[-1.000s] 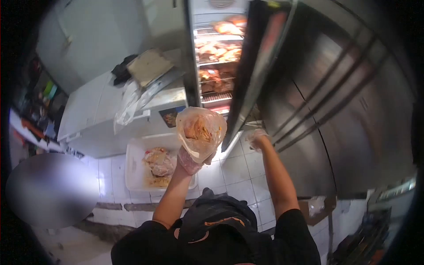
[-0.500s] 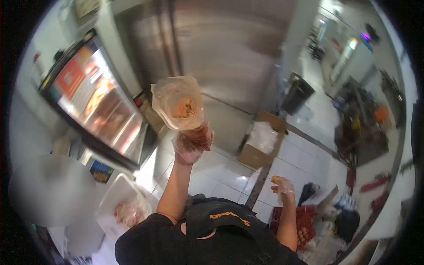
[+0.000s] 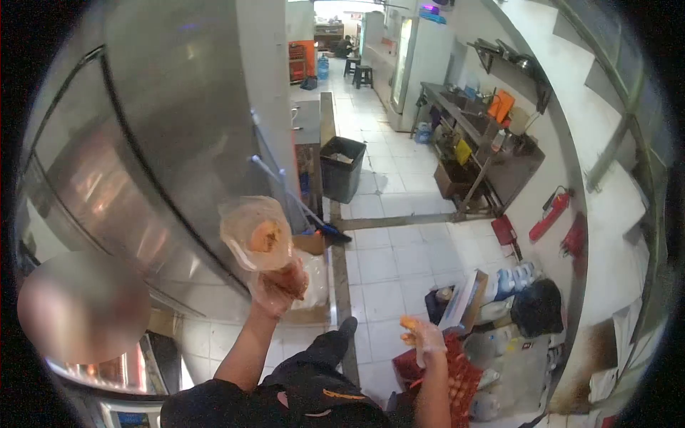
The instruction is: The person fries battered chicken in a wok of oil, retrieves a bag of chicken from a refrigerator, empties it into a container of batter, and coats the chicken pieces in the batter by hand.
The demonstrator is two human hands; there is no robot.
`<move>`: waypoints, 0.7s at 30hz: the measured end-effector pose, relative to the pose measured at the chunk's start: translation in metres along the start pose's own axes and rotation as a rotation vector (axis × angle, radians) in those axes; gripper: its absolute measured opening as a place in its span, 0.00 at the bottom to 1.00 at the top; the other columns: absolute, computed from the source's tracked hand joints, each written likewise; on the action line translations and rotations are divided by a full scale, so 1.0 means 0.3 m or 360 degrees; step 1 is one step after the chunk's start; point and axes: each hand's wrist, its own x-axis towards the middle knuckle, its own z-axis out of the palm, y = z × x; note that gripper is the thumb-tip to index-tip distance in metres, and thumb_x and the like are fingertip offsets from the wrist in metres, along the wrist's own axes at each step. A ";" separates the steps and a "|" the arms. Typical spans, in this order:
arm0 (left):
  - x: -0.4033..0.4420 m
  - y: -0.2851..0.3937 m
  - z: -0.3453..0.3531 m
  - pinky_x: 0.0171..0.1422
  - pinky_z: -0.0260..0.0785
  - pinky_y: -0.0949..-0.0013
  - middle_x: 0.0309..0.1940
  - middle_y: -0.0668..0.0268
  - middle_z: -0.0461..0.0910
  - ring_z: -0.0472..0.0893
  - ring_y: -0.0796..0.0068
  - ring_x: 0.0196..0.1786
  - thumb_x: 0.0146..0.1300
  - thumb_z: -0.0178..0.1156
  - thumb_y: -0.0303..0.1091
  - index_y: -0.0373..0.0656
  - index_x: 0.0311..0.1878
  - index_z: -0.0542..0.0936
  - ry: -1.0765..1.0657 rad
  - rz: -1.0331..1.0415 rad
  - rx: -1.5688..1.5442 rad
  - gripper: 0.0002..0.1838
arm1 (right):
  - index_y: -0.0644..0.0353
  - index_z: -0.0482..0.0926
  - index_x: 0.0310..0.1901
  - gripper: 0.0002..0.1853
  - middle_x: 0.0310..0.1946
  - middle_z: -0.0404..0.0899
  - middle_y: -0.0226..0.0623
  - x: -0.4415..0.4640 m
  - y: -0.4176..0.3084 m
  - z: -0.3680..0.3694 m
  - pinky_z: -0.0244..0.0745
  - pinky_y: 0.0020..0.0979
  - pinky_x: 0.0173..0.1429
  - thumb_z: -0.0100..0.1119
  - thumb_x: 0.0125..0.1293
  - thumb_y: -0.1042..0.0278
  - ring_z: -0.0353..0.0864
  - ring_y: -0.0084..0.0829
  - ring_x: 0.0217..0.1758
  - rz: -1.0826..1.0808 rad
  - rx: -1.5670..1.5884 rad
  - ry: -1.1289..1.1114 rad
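Observation:
My left hand (image 3: 280, 289), in a clear plastic glove stained reddish, is closed around the base of a translucent plastic container (image 3: 239, 239). Its mouth faces me, and orange-brown food or sauce (image 3: 270, 237) shows inside. Off to the right, my right hand (image 3: 422, 339) wears a clear glove too. Its fingers are loosely bent and apart, with orange smears on the tips, and no held object can be made out. A red crate (image 3: 457, 389) stands on the floor below that hand.
A steel cabinet wall (image 3: 164, 150) runs along the left. Ahead, a black bin (image 3: 342, 171) and a broom (image 3: 332, 232) stand near a floor ledge. Steel worktable (image 3: 514, 164) and fire extinguisher (image 3: 549, 214) line the right; bottles (image 3: 514, 278) and a black bag (image 3: 536, 307) lie below.
My view has swung right, from the lit display fridge and steel doors to the passage. The container stays in my left hand; both hands have shifted left and down in view.

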 end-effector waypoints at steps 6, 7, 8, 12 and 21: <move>0.620 -0.193 0.096 0.47 0.69 0.53 0.39 0.58 0.76 0.74 0.60 0.37 0.56 0.47 0.72 0.44 0.53 0.73 -0.0153 -0.0469 -0.0706 0.39 | 0.67 0.80 0.35 0.11 0.21 0.75 0.34 0.232 -0.128 -0.294 0.67 0.26 0.22 0.61 0.60 0.66 0.72 0.27 0.19 0.0133 0.0441 0.0423; 0.735 -0.215 0.125 0.43 0.69 0.54 0.37 0.59 0.76 0.73 0.60 0.33 0.55 0.47 0.74 0.44 0.52 0.74 -0.0191 -0.0692 -0.1011 0.40 | 0.67 0.80 0.35 0.11 0.21 0.75 0.34 0.320 -0.157 -0.317 0.67 0.26 0.22 0.61 0.60 0.66 0.72 0.27 0.19 0.0179 0.0463 0.0467; 0.813 -0.235 0.151 0.42 0.69 0.54 0.38 0.58 0.77 0.75 0.59 0.34 0.55 0.48 0.73 0.45 0.53 0.74 -0.0565 -0.0584 -0.0403 0.40 | 0.67 0.80 0.35 0.11 0.21 0.75 0.33 0.431 -0.192 -0.319 0.67 0.26 0.22 0.61 0.60 0.66 0.72 0.27 0.19 0.0240 0.0466 0.0506; 1.315 -0.416 -0.030 0.43 0.71 0.51 0.42 0.58 0.78 0.79 0.57 0.41 0.58 0.51 0.67 0.46 0.59 0.71 -0.0320 -0.0646 -0.0267 0.37 | 0.66 0.80 0.35 0.10 0.21 0.75 0.33 0.866 -0.338 -0.272 0.67 0.26 0.22 0.61 0.60 0.66 0.72 0.27 0.19 0.0398 0.0500 0.0554; 2.163 -0.562 0.185 0.27 0.55 0.63 0.34 0.60 0.76 0.68 0.63 0.28 0.56 0.53 0.68 0.45 0.52 0.72 -0.0159 -0.0548 -0.0086 0.35 | 0.66 0.81 0.35 0.10 0.21 0.75 0.33 1.623 -0.561 -0.496 0.66 0.26 0.22 0.60 0.60 0.66 0.71 0.27 0.19 0.0495 0.0602 0.0790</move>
